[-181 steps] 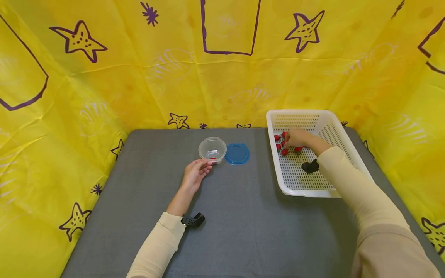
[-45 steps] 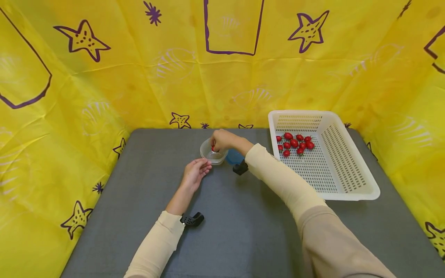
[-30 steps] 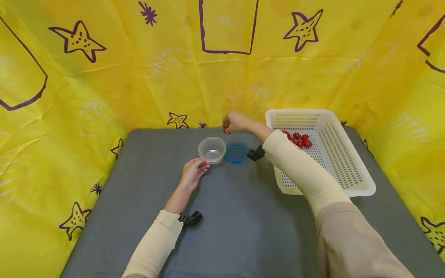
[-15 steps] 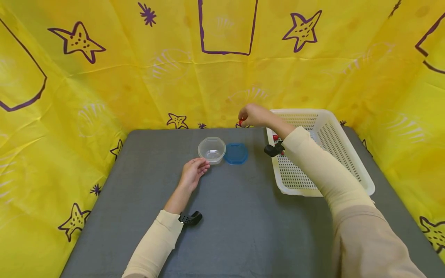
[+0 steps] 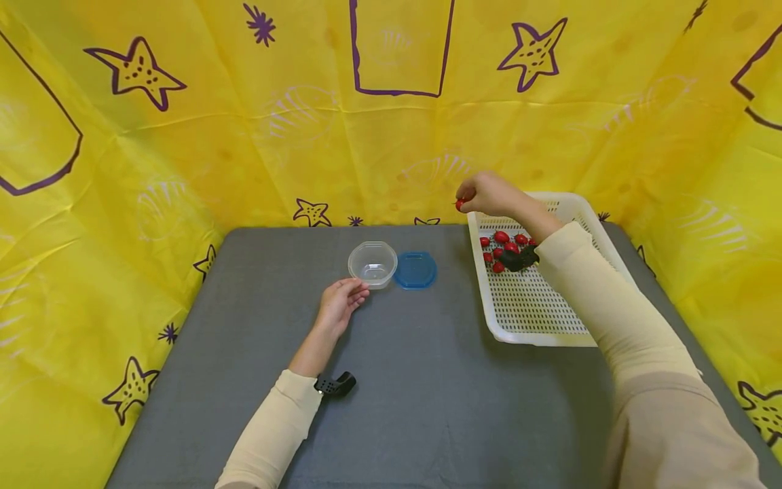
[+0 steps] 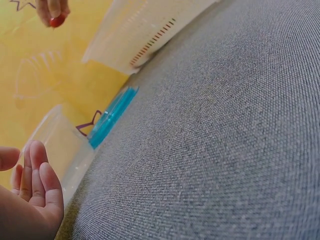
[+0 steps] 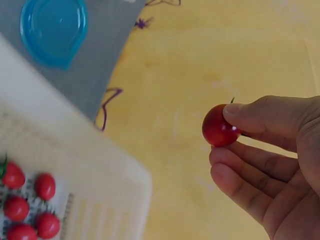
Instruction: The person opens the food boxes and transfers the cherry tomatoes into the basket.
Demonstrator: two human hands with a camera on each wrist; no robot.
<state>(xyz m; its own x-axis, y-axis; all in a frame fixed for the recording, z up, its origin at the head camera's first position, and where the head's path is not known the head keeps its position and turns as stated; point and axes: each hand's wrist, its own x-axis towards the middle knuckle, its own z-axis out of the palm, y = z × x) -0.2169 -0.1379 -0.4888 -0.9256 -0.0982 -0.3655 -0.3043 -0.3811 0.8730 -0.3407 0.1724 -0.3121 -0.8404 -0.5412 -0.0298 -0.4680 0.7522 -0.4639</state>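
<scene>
In the head view my left hand [image 5: 343, 303] pinches the near rim of a clear plastic container [image 5: 373, 261], which stands on the grey table with no tomato visible inside. Its thumb and curled fingers also show at the container's wall [image 6: 75, 165] in the left wrist view. My right hand [image 5: 491, 195] is raised by the back left corner of the white basket [image 5: 537, 337]. Between thumb and fingertips it holds a red cherry tomato [image 7: 220, 126] with a green stem. Several more cherry tomatoes [image 5: 501, 236] lie in the basket, partly hidden by the right wrist's black strap.
A blue lid [image 5: 415, 270] lies flat just right of the container. The tall-sided basket takes up the table's back right. Yellow patterned cloth [image 5: 391, 156] hangs behind and at both sides of the grey table [image 5: 415, 407].
My right hand has lifted a cherry tomato out of the container and carried it right to the basket's back left corner. The left hand stays at the container's rim.
</scene>
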